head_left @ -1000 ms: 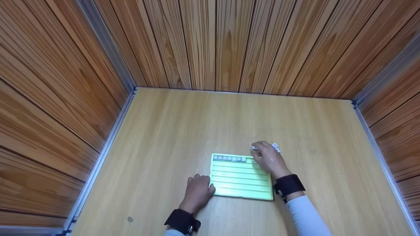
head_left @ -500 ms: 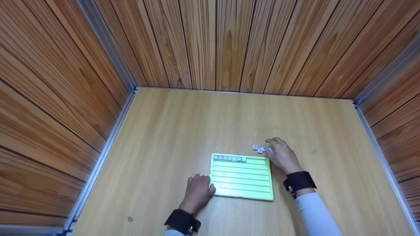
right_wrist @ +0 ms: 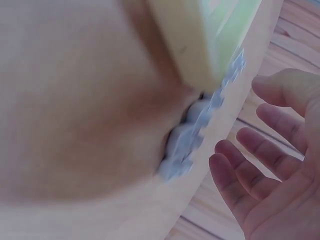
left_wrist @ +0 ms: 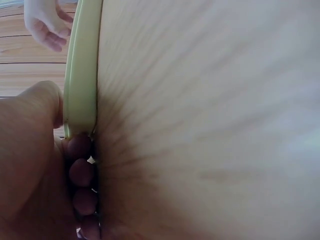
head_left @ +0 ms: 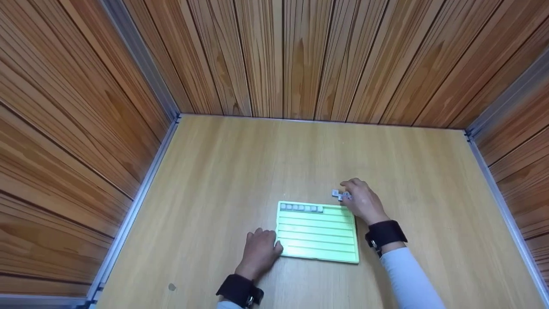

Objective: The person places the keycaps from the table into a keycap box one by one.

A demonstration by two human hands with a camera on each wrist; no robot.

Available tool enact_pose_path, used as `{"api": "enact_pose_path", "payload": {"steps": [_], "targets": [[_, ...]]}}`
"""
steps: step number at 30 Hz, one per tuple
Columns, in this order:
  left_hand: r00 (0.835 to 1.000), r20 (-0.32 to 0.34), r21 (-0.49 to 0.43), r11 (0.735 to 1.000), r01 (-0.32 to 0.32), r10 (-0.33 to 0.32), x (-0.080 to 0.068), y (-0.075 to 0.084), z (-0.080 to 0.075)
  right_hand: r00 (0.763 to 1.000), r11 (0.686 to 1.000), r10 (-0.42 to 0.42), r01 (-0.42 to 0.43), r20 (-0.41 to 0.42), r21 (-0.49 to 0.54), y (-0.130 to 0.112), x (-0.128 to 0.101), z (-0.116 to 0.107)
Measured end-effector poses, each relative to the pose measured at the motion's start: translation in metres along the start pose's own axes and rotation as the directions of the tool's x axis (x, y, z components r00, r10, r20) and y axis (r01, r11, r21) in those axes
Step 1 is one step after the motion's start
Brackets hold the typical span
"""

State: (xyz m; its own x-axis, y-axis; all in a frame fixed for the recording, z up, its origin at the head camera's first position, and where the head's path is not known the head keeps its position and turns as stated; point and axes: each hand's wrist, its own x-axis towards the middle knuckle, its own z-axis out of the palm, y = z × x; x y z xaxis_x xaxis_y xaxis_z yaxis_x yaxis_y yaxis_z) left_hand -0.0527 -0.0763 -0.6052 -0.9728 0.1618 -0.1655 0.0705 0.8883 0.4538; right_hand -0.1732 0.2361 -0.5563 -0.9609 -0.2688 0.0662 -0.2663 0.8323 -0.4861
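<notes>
A pale green slotted tray lies flat on the table. My left hand grips its near-left corner, thumb at the near edge and fingertips along the left side; the left wrist view shows those fingers lined up with the tray's side. Several small grey-white blocks stand in a row in the tray's far slot. Beyond the far-right corner lie loose blocks of the same kind, with marks on their tops. My right hand hovers over them, fingers apart and loosely bent, holding nothing. It partly covers them in the head view.
The light wood table is bounded by wood-panelled walls at the back and both sides, with metal strips along the seams. A small dark spot marks the table at the near left.
My right hand has moved right from the tray's far edge, uncovering loose blocks, then slightly back left over them. The left hand and the tray keep their places.
</notes>
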Motion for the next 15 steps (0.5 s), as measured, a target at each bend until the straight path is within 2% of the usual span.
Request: {"api": "enact_pose_path", "payload": {"steps": [7, 15], "targets": [[1.000, 0.006, 0.014, 1.000, 0.000, 0.000, 0.001, 0.001, 0.000, 0.998, 1.000, -0.023, 0.024, 0.050, -0.014, -0.016, 0.010, 0.008], [1.000, 0.022, 0.009, 1.000, 0.004, -0.004, 0.001, 0.000, -0.001, 0.996, 0.996, -0.054, 0.059, 0.070, -0.065, -0.019, 0.019, 0.016]]}}
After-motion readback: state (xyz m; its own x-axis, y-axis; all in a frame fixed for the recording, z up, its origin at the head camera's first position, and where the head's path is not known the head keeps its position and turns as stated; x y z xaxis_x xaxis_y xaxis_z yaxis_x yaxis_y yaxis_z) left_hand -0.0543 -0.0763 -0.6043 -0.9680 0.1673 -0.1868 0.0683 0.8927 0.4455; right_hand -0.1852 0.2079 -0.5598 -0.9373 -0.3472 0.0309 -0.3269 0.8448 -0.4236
